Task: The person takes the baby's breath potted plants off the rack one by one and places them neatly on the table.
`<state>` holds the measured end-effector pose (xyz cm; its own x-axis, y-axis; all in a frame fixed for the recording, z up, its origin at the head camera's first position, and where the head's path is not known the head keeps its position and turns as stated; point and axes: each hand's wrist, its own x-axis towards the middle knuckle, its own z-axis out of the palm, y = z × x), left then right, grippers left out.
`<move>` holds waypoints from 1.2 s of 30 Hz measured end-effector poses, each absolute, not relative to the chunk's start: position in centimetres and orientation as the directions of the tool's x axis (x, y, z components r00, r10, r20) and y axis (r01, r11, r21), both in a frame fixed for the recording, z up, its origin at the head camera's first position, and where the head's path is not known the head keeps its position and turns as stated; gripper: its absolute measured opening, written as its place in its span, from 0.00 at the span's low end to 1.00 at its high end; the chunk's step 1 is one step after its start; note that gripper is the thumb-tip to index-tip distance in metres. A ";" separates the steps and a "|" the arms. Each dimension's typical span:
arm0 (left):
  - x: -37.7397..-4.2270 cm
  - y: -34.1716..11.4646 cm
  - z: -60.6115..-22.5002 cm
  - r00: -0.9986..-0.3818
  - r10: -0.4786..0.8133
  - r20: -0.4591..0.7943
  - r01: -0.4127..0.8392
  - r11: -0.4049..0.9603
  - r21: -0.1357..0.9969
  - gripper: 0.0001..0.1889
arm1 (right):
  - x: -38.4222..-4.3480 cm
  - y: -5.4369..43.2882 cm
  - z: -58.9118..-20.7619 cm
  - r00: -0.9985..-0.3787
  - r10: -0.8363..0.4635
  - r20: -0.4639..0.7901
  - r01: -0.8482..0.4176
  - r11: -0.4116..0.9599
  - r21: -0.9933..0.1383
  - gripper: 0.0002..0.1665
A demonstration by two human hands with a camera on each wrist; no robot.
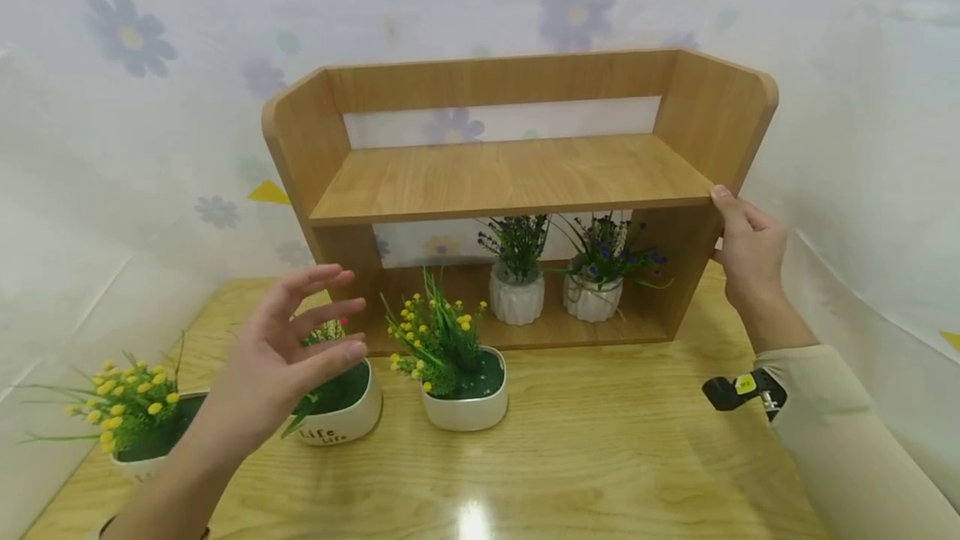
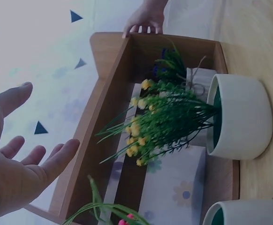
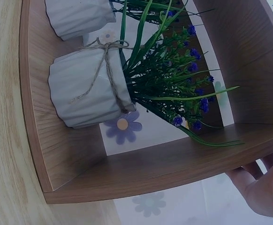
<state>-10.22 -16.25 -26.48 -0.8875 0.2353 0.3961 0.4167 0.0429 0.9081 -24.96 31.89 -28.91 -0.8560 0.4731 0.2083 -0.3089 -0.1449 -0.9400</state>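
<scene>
My left hand [image 1: 273, 357] hovers with fingers spread and loosely bent, holding nothing. It partly hides a white oval pot [image 1: 352, 415] with "Life" lettering. My right hand [image 1: 753, 248] grips the right side of a wooden two-tier shelf [image 1: 517, 177], thumb at the front edge and fingers against the outer side. On the shelf's lower level stand two fluted white pots, one [image 1: 517, 298] toward the middle and one [image 3: 92, 89] tied with twine nearer the right panel. Both hold greenery; the twined one shows blue flowers.
A white pot [image 1: 468, 411] with yellow flowers stands before the shelf. Another yellow-flowered plant [image 1: 123, 407] is at the far left, partly behind my left forearm. The pots and shelf stand on a wood-grain table [image 1: 600, 440]; flower-printed white sheeting [image 1: 465, 7] hangs behind and beside it.
</scene>
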 end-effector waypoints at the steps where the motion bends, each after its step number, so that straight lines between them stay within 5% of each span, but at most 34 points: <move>1: -10.5 -16.4 -26.3 -0.890 0.222 0.398 0.415 0.033 0.909 0.34 | -25.0 31.9 -28.9 -0.855 0.475 0.209 -0.312 -0.148 -0.938 0.18; 13: -13.5 -18.8 -23.6 -0.898 0.042 0.438 0.437 -0.018 0.899 0.30 | -24.9 31.9 -28.8 -0.867 0.459 0.194 -0.295 -0.159 -0.942 0.15; 36: -19.7 -21.6 -20.6 -0.943 -0.126 0.309 0.294 0.123 0.948 0.43 | -25.1 31.9 -28.9 -0.865 0.451 0.219 -0.332 -0.190 -0.924 0.13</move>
